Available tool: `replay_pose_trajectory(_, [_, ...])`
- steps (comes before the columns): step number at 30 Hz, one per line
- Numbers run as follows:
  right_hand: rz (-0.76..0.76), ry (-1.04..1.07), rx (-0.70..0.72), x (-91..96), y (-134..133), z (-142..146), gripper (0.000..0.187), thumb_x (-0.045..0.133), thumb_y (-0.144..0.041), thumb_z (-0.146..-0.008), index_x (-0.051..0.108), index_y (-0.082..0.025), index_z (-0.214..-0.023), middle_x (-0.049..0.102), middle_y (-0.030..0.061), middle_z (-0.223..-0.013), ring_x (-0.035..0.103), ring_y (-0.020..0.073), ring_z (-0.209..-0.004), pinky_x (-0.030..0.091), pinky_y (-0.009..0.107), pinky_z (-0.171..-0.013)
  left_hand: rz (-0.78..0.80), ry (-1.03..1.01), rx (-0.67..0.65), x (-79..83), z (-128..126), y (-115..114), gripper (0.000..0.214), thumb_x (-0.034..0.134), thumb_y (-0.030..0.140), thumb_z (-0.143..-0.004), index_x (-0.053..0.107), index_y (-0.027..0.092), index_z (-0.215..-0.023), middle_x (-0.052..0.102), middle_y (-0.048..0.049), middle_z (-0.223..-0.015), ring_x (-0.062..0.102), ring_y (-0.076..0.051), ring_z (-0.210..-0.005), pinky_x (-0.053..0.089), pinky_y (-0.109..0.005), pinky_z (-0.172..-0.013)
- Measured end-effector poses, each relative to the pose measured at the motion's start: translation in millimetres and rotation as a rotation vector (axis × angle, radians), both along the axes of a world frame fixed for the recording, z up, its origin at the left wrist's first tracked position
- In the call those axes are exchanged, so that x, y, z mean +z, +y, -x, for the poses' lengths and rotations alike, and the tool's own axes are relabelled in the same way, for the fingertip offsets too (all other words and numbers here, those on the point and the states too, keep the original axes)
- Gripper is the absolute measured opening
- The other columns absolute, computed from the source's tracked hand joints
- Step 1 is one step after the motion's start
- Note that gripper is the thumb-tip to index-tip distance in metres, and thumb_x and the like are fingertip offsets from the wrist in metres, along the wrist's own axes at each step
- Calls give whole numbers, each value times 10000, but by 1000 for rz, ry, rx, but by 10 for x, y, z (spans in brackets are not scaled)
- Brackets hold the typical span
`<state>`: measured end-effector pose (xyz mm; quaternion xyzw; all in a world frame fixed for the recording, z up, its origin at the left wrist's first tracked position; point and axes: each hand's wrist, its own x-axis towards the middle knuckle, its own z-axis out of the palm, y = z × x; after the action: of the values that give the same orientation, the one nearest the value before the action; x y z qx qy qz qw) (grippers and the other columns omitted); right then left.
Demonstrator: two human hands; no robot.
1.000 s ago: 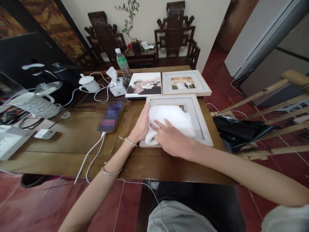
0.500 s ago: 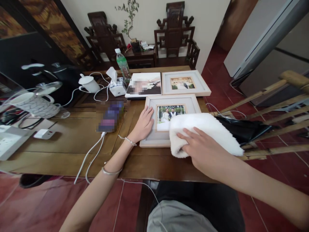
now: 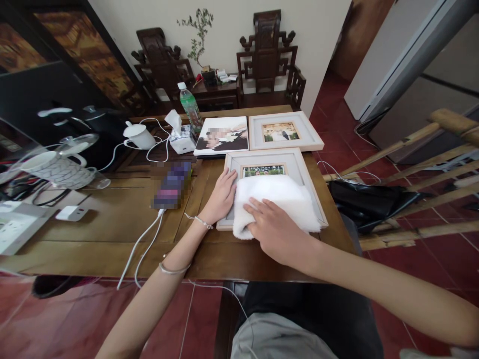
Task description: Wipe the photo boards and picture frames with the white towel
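Note:
A light wooden photo frame (image 3: 307, 175) lies flat on the table near its front edge, with part of a photo showing at its top. My left hand (image 3: 221, 195) rests along the frame's left side, fingers stretched out flat. Over the frame's lower and middle part is a fluffy white towel (image 3: 288, 197), folded, hiding most of the photo. My right hand (image 3: 271, 227) holds the towel at its lower left, fingers on top and thumb tucked by the fold.
Behind lie a second photo frame (image 3: 288, 115) and a photo panel (image 3: 221, 149). A tissue box (image 3: 183, 140), bottle (image 3: 190, 105), lidded white cup (image 3: 137, 135), phone (image 3: 171, 185) with cable, and patterned pitcher (image 3: 56, 167) stand to the left. A bamboo chair (image 3: 415, 134) is at the right.
My right hand has slid the towel leftward across the frame, covering more of the photo. The frame's right side now shows. My left hand stays on the left edge.

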<state>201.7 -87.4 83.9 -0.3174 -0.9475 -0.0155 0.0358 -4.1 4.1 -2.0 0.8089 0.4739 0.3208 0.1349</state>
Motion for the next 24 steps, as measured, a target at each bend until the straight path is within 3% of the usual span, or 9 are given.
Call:
replay_pose_trajectory(8, [-115,-174,-179,103,-112,-502,203,624,-116,-835,794,-151,-938,653,195,-1293,474,390,-1346,405,558,-1083,-2,12,4,28,-43,0,509,324,404,-1018,477,119,-1412,467,-181,-1500,260,-297,-1496,223,-546,-1222])
replay_pose_trajectory(13, [-175,-159,-131,17,-87,-239,205,597,-170,-899,795,-125,-872,621,236,-1319,455,377,-1365,382,550,-1106,-8,14,23,22,-56,1,488,328,388,-1015,486,137,-1403,483,-170,-1490,272,-300,-1492,231,-567,-1213])
replay_pose_trajectory(18, [-167,-81,-17,-77,-20,125,224,569,-159,-917,787,-120,-952,583,220,-1377,464,342,-1365,379,521,-1123,0,23,22,13,-34,-6,484,306,383,-1021,474,160,-1416,474,-148,-1502,268,-281,-1495,229,-558,-1219])
replay_pose_trajectory(21, [-159,-54,-29,-111,-24,95,205,587,-151,-904,790,-131,-923,575,199,-1397,455,335,-1372,374,514,-1129,-1,16,16,15,-22,-9,491,301,392,-1021,469,161,-1420,464,-149,-1509,268,-278,-1495,225,-553,-1222])
replay_pose_trajectory(24, [-163,-73,-107,-110,-78,-136,168,628,-155,-877,796,-134,-877,582,200,-1388,442,346,-1382,361,518,-1136,-4,15,1,20,-17,-8,490,327,391,-1013,470,156,-1419,462,-156,-1509,264,-288,-1496,221,-557,-1223])
